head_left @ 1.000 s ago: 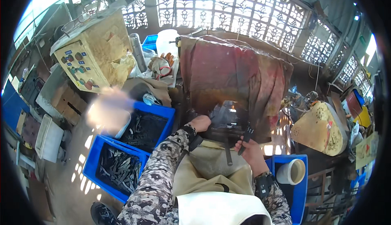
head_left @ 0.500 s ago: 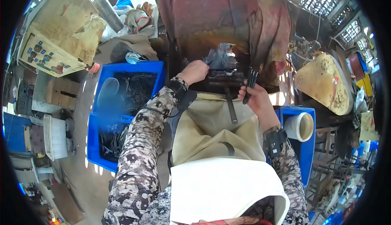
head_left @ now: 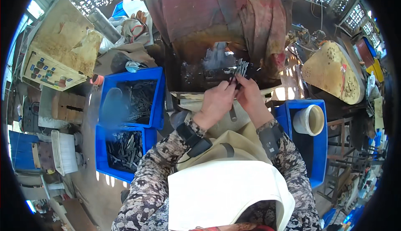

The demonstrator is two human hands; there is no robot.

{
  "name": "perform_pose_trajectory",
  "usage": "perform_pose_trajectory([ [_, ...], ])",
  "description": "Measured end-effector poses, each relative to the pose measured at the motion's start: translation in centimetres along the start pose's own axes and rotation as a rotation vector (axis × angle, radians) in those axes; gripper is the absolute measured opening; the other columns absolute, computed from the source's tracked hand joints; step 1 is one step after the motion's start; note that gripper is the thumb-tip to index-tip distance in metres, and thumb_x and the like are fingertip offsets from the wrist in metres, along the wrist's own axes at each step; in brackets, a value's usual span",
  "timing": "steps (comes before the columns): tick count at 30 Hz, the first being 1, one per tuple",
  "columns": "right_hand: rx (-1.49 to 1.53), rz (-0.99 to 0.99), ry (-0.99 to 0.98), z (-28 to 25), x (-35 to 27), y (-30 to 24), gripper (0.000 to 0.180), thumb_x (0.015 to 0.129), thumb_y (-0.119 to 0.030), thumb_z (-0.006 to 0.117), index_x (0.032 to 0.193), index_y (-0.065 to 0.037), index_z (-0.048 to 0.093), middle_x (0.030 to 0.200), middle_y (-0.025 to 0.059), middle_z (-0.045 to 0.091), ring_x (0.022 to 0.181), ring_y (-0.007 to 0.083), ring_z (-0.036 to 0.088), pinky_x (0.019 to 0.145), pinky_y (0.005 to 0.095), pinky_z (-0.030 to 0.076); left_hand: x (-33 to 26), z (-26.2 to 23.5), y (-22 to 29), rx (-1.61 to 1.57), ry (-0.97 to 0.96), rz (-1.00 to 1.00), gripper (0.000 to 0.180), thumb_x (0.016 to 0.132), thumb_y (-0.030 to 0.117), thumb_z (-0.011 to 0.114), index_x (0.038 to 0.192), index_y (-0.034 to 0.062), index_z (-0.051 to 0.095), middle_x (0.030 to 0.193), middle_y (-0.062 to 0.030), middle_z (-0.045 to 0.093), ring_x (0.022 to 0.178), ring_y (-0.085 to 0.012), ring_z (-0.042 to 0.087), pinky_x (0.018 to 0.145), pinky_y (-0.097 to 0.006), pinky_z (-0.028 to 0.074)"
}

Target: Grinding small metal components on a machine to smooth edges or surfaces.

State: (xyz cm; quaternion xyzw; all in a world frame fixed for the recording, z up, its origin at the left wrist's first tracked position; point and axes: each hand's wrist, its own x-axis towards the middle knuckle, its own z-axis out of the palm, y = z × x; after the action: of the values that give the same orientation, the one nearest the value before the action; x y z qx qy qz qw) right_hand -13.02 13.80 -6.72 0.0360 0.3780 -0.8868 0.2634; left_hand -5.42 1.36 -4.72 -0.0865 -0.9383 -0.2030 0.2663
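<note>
My left hand [head_left: 217,102] and my right hand [head_left: 252,98] meet over the near edge of a dark machine bed [head_left: 192,75]. A small bundle of thin metal strips [head_left: 241,67] sticks up from my right hand's closed fingers, with greyish, shiny ends. The fingertips of my left hand pinch at the base of that bundle, where a dark strip shows; which hand bears it is partly hidden. A short dark bar [head_left: 233,113] points down below my hands, over the beige apron [head_left: 246,137] on my lap.
Two blue crates [head_left: 160,99] with dark metal strips stand at the left. At the right, a blue bin [head_left: 319,156] holds a white bucket [head_left: 308,120]. A stained reddish cloth [head_left: 200,11] hangs over the machine. A control box [head_left: 54,74] with knobs stands far left.
My left hand has moved right and down to meet my right hand. The strips in my right hand, upright beside the machine before, are now between both hands. The view has shifted slightly.
</note>
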Motion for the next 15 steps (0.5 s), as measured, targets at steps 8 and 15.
perform_pose_trajectory([
  [8,-0.257,0.105,-0.128,2.3,-2.4,-0.2,0.018,0.093,-0.008,0.055,0.11,-0.001,0.059,0.088,0.0059,0.062,0.075,0.0169,0.058,0.067,0.0314,0.047,2.9,-3.6,-3.1,-1.424,-0.204,-0.679,0.02,0.092,0.015,0.06,0.085,-0.0031,0.062,0.067,-0.0059,0.058,0.057,-0.0192,0.058,0.057,-0.029,0.048],
  [15,-0.266,0.233,-0.263,4.6,-3.6,-1.0,0.024,0.095,-0.012,0.055,0.115,0.0,0.057,0.099,0.0091,0.065,0.088,0.0211,0.063,0.08,0.037,0.052,1.8,-2.8,-6.6,-1.916,-0.385,-0.775,0.012,0.093,0.011,0.059,0.085,0.0022,0.062,0.069,-0.0036,0.059,0.059,-0.0158,0.059,0.052,-0.029,0.049],
])
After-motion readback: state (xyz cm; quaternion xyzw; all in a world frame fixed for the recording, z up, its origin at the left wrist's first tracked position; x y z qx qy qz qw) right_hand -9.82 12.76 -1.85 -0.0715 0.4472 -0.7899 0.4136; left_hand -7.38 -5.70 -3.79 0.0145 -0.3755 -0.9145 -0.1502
